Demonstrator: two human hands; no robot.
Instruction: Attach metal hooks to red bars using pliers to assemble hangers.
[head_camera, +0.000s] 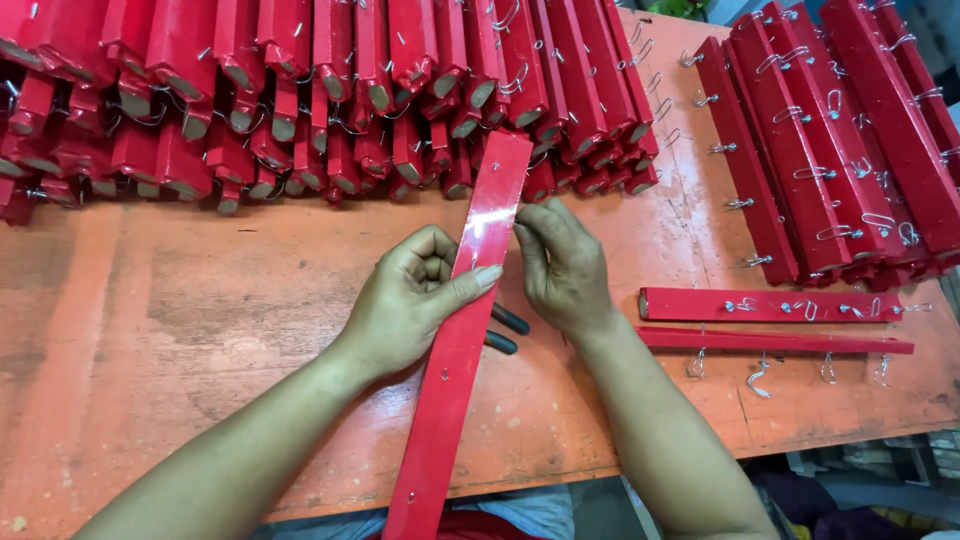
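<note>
Pinching a long glossy red slat (462, 330) (small holes along it), left hand (405, 305) and right hand (562, 268) fingers grip its edges.

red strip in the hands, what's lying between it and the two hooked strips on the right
In the head view, the right hand and two dark tool handles lie between the red strip and the hooked strips; otherwise bare orange table.
</note>
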